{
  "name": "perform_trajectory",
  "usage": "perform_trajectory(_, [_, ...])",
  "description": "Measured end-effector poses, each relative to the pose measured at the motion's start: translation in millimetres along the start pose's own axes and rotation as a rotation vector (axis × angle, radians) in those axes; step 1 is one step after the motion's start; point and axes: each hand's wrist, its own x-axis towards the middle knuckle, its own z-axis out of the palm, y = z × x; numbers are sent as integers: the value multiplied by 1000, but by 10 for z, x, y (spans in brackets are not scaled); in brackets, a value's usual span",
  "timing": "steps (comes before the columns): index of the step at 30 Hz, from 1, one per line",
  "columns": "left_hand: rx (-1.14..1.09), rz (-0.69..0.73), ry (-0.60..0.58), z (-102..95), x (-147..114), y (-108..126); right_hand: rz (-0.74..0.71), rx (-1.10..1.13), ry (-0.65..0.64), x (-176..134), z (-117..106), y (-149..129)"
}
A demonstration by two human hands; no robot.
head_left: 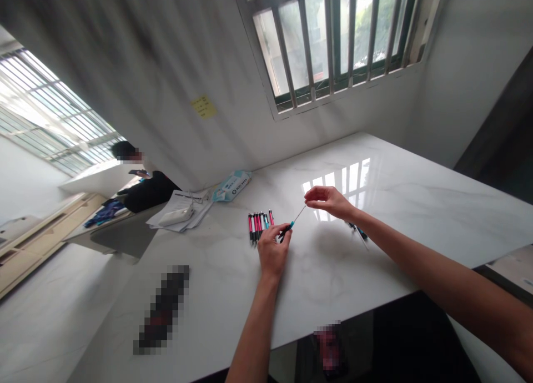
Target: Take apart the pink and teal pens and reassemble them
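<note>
My left hand [273, 251] is closed around a pen barrel [286, 232] with a black grip and a teal end, held just above the white table. A thin pale ink refill [298, 213] sticks out of the barrel, slanting up to the right. At its far end the fingertips of my right hand [327, 201] are pinched together on it. Beside my left hand lies a row of several pens [255, 226] with red, white and teal barrels. Partly hidden by my right forearm, some dark and teal pen parts [358, 232] and a thin refill lie on the table.
A wet-wipes pack [233, 185] and papers [200, 208] with a white device [177, 215] lie at the table's back left. A blurred dark object [163, 308] lies at the front left. Further left, a person [152, 190] sits holding a phone. A barred window is above.
</note>
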Motion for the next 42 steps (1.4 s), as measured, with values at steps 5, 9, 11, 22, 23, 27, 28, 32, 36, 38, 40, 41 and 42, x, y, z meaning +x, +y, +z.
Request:
perform_trajectory(5, [-11, 1, -6, -3, 0, 8, 21, -53, -41, -14, 47, -3])
perform_trajectory(9, [-46, -30, -39, -9, 4, 27, 28, -51, -117, -42, 133, 68])
perform_trajectory(11, [-69, -65, -51, -14, 6, 48, 26, -85, -167, -68, 201, 114])
perform_trajectory(22, [-122, -55, -93, 3, -7, 71, 14, -176, -252, -160, 440, 199])
perform_trajectory(23, [-116, -48, -96, 7, -9, 68, 14, -180, -248, -158, 441, 191])
perform_trajectory(27, [-76, -48, -50, 13, -10, 65, 34, -83, -189, -123, 390, 109])
perform_trajectory(28, [-58, -41, -37, 11, -8, 64, 36, -24, -167, -108, 358, 81])
perform_trajectory(32, [7, -1, 17, -6, 6, 45, 1, 130, -28, -33, 174, -4])
perform_trajectory(36, [49, 13, 77, -24, 18, 2, -19, 38, 130, 22, 17, -3])
perform_trajectory(38, [58, 16, 100, -30, 21, -16, -47, -55, 139, 24, -19, 2])
perform_trajectory(40, [66, 18, 113, -34, 22, -23, -119, -205, 103, 6, -31, -4])
perform_trajectory(41, [71, 20, 117, -36, 22, -23, -158, -282, 72, -8, -31, -10])
perform_trajectory(42, [77, 21, 120, -37, 21, -21, -191, -348, 41, -24, -28, -17])
